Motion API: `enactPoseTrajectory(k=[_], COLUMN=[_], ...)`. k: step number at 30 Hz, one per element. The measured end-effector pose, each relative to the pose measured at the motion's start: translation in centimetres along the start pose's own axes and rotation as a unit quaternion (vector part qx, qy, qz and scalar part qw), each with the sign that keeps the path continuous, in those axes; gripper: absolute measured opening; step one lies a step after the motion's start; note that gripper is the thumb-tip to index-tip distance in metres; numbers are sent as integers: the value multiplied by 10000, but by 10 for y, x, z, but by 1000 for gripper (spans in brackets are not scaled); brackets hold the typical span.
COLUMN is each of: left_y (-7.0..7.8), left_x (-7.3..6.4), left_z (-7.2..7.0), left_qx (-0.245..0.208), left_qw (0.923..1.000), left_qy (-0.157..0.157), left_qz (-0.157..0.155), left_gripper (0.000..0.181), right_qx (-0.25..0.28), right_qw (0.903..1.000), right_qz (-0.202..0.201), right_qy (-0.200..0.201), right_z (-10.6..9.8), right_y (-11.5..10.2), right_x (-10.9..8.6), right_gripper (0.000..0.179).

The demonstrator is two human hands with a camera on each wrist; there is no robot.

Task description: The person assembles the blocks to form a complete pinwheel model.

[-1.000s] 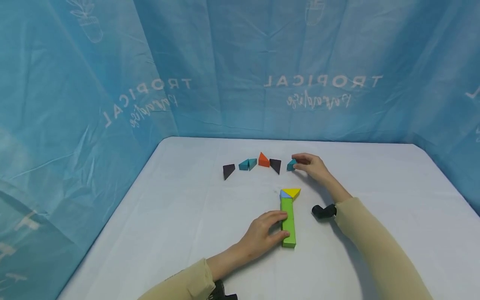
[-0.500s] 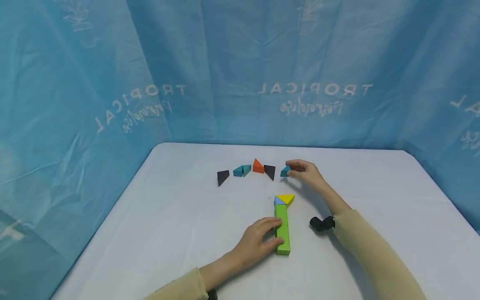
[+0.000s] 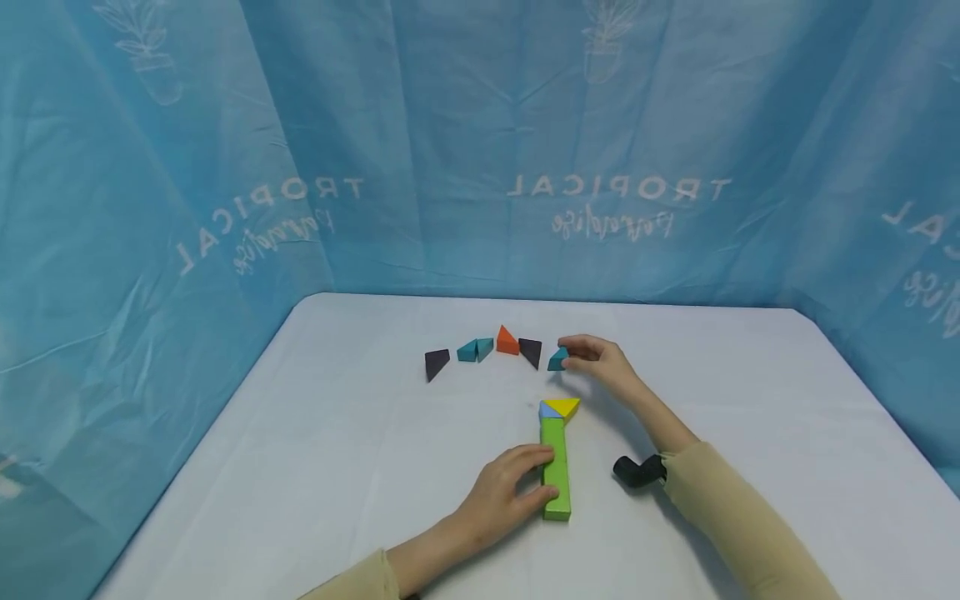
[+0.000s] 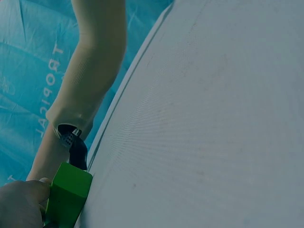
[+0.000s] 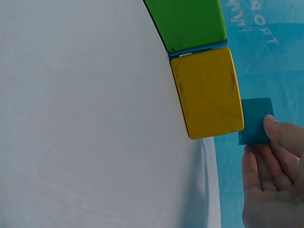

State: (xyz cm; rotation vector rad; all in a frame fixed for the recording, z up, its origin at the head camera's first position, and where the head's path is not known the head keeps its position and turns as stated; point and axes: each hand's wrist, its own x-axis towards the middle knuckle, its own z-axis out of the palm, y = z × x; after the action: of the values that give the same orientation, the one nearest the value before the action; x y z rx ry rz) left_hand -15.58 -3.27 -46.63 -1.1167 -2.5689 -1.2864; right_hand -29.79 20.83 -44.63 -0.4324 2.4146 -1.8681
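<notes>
My left hand [image 3: 491, 500] rests its fingertips and thumb along the left side of two green blocks [image 3: 555, 479] laid end to end. In the left wrist view, the thumb lies beside a green block [image 4: 71, 194]. A small blue triangle block [image 3: 549, 411] and a yellow triangle block [image 3: 564, 407] sit at the far end of the green ones. Beyond them, my right hand [image 3: 607, 367] pinches a teal triangle block [image 3: 557, 360] between thumb and fingers. In the right wrist view, the teal block [image 5: 255, 121] appears partly hidden behind the yellow block [image 5: 209, 95].
Across the back of the white table [image 3: 337, 467] lie a black triangle block [image 3: 436, 364], two teal ones [image 3: 476, 350], an orange one [image 3: 507, 341] and another black one [image 3: 530, 352]. A blue printed curtain [image 3: 465, 233] surrounds the table's far and side edges.
The head view has shifted, so everything sits lower and further left. My right hand, with the teal triangle block, has come slightly nearer the yellow block. My left hand stays at the green blocks.
</notes>
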Motion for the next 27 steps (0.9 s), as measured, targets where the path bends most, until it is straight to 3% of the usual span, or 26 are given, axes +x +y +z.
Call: enactPoseTrajectory(k=[10,22,27], left_y=[-3,-1,0], left_x=[0,-1,0], left_z=[0,1,0], left_qx=[-48,228,277], left_qw=[9998,9985,9987], left_qy=[112,203,130], left_qz=[164,447,414], left_gripper=[44,43,43], right_qx=[-87,-186,-238], right_qw=[9999,9997,9994], right_qz=[26,110,105], right_qy=[-47,-114,-249], right_z=[7,12,14], right_y=[-4,-3,-3], right_x=[-8,-13,-14], right_gripper=[44,45,46])
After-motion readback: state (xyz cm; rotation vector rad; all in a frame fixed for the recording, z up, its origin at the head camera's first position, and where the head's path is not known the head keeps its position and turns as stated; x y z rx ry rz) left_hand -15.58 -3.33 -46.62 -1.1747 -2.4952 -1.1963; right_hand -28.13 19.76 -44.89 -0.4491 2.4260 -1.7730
